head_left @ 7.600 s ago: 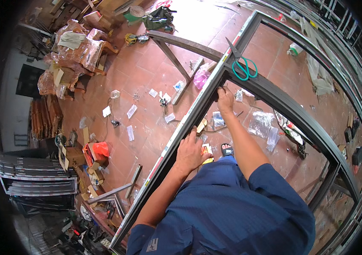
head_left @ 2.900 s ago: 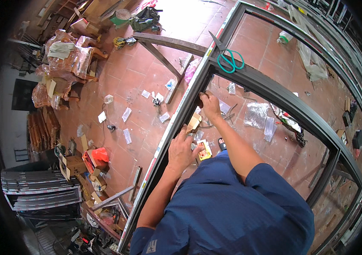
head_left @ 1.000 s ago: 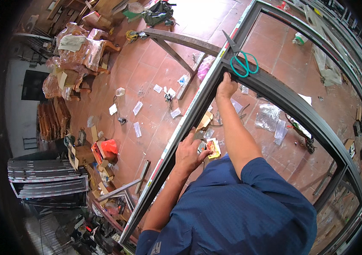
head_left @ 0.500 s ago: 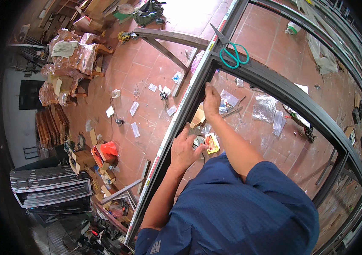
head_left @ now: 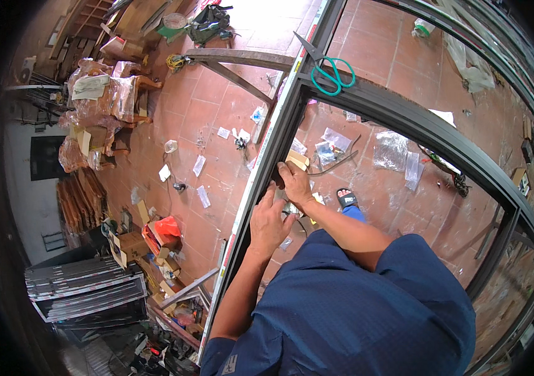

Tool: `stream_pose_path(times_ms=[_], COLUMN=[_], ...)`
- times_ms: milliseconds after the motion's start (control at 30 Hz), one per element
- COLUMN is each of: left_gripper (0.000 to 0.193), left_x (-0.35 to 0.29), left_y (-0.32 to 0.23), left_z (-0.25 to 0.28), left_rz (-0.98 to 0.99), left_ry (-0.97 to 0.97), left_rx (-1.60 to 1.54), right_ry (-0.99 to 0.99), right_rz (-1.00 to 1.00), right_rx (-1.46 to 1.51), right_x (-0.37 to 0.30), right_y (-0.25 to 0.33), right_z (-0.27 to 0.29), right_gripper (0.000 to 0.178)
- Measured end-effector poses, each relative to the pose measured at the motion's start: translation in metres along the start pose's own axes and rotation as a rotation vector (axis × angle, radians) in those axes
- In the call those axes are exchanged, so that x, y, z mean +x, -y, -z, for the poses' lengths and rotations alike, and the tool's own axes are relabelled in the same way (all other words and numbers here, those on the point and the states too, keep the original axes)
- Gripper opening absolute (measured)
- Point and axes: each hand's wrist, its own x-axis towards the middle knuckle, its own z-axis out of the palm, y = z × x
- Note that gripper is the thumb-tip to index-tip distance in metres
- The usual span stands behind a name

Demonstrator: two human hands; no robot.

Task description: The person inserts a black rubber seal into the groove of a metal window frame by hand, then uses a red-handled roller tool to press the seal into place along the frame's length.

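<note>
A large dark metal frame (head_left: 380, 103) stretches in front of me, with a pale, marked strip (head_left: 249, 178) along its left bar. My left hand (head_left: 268, 224) rests on that bar, fingers stretched along its inner side and holding nothing visible. Just above it, my right hand (head_left: 294, 185) has its fingers bent and pressed to the bar's inner edge. What those fingertips grip, if anything, is hidden. Scissors with teal handles (head_left: 333, 76) lie partly spread on the frame's upper corner, beyond both hands.
Plastic wrappers (head_left: 391, 150) and a thin dark strip (head_left: 341, 164) lie on the tiled floor. My sandalled foot (head_left: 346, 198) stands inside the frame's outline. A wooden trestle (head_left: 242, 59) supports the far end. Wrapped furniture (head_left: 107, 94) and stacked frames (head_left: 85, 285) are at left.
My right hand has slid down the bar toward me, close to my left hand, and its fingers have bent. The left hand stays about where it was. My foot has come into view.
</note>
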Motion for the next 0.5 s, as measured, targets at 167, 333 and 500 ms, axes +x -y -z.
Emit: stream_pose_path(times_ms=[167, 333, 500], left_gripper=[0.040, 0.040, 0.039], left_x=[0.000, 0.004, 0.001], left_y=[0.003, -0.002, -0.001], left_z=[-0.002, 0.003, 0.001], left_rz=[-0.013, -0.033, -0.019], left_ry=[-0.001, -0.011, 0.000], left_rx=[-0.008, 0.007, 0.005], right_ry=[0.129, 0.086, 0.279], right_rz=[0.062, 0.259, 0.101], right_rx=[-0.071, -0.297, -0.163], right_x=[-0.004, 0.002, 0.001], right_y=[0.000, 0.008, 0.005], right_z=[0.009, 0.011, 0.021], right_gripper=[0.032, 0.033, 0.035])
